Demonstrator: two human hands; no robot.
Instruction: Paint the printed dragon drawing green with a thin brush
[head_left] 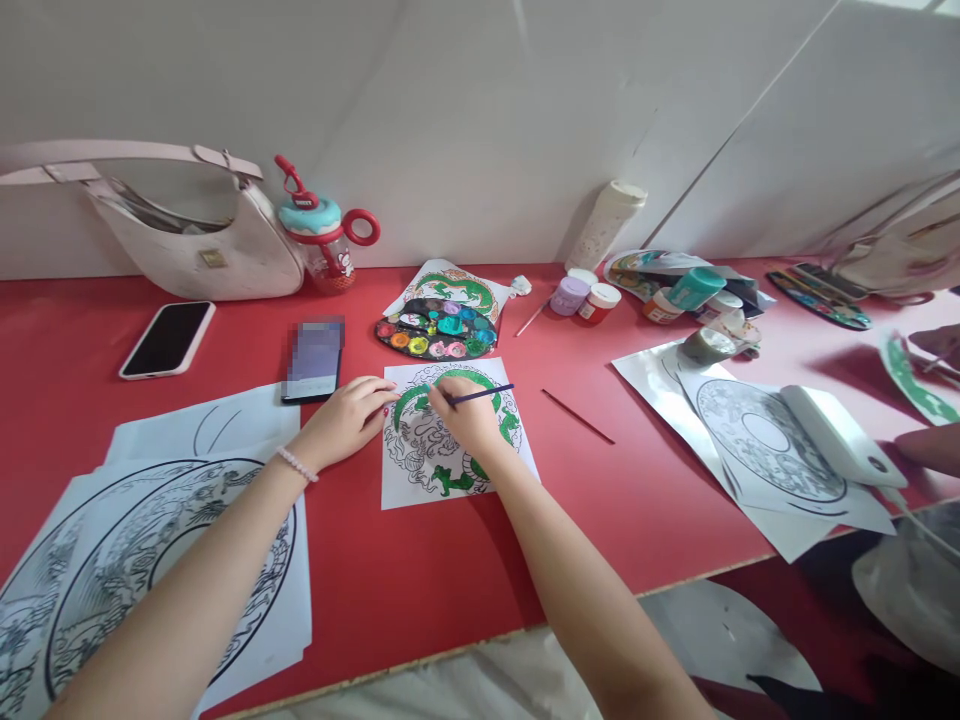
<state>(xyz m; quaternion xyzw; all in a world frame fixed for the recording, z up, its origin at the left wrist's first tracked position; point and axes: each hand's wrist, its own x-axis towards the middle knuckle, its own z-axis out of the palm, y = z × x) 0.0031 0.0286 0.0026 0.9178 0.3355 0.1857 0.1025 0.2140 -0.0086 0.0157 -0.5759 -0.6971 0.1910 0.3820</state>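
Observation:
In front of me lies a white sheet with a line drawing of a dragon (427, 460), partly coloured green. My right hand (465, 415) rests on the upper part of the sheet, its fingers closed round a thin dark paintbrush (484, 393) whose handle points right. The brush tip is hard to make out behind my fingers. At the sheet's left edge my left hand (349, 420) lies with fingers stretched out, the fingertips touching the paper. Just beyond the sheet stands a paint palette (435, 345) with wells of many colours, overlapping a coloured dragon picture (450, 285).
A second brush (577, 416) lies to the right. Paint jars (570, 295) and a pale bottle (611, 225) stand behind. Phones (169, 340), a handbag (217, 245), a cup (326, 240) and printed sheets (270, 640) are leftward. A co-worker's hand (934, 447) is near a white device (844, 435).

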